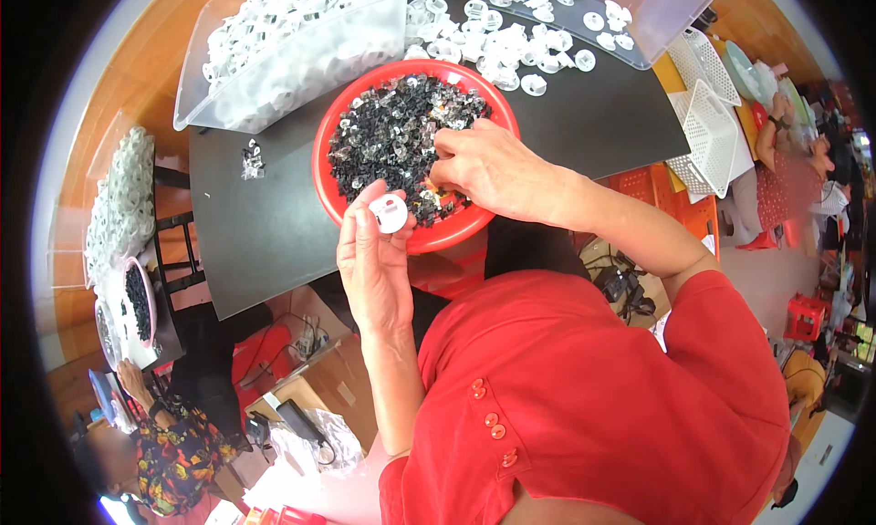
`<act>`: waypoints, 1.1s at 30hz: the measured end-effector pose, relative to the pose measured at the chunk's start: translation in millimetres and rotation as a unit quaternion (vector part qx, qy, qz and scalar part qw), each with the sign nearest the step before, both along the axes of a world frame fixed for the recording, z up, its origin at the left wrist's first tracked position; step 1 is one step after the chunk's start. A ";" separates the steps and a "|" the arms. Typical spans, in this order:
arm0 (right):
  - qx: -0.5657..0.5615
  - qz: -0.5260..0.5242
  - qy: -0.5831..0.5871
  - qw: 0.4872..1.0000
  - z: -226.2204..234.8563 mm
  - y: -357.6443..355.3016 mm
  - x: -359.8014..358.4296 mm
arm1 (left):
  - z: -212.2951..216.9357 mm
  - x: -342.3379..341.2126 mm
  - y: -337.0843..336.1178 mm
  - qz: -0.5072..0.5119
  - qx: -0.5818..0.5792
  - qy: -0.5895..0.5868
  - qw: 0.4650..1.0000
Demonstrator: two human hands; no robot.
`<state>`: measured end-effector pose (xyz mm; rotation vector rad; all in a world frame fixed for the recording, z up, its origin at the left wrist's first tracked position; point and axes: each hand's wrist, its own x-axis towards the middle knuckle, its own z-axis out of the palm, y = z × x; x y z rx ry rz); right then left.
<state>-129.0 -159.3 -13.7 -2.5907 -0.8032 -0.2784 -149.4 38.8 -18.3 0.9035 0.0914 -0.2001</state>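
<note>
My left hand (pixel 367 270) is closed on a small round white plastic piece (pixel 391 213) with a slot in its face, held up at the near left rim of a red basin (pixel 321 174). The basin is full of small black and clear plastic parts (pixel 388 128). Reaching over its right side, my right hand (pixel 493 171) has its fingers bent together down among those parts. Its fingertips are partly hidden, so I cannot make out what they pinch.
Beyond the basin stands a clear bin (pixel 283 87) of white pieces. Loose white pieces (pixel 502 51) lie on the dark table (pixel 598 114), with another clear bin (pixel 671 19) at the far right. White baskets (pixel 707 142) are to the right. A person (pixel 173 452) sits at lower left.
</note>
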 end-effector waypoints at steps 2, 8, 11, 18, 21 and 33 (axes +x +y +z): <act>-0.006 0.001 0.014 1.000 2.8 2.4 0.5 | 1.3 0.1 1.1 -0.018 -0.007 -0.012 1.000; 0.199 -0.036 0.158 0.967 29.7 1.6 0.8 | 4.5 -3.8 -7.7 0.003 0.244 -0.117 0.963; 0.379 -0.047 0.307 0.872 27.1 2.0 0.2 | 4.0 -0.4 -10.4 0.006 0.302 -0.150 0.942; 0.506 -0.016 0.320 0.801 24.6 12.5 -4.3 | 13.6 -0.3 -17.3 -0.004 0.224 -0.082 0.971; 0.549 -0.021 0.376 0.747 23.4 14.7 -6.6 | 6.0 2.7 -15.4 -0.024 0.139 -0.048 0.989; 0.451 -0.010 0.123 0.884 12.6 21.4 -5.4 | 11.7 7.7 -10.0 -0.076 -0.018 0.046 0.996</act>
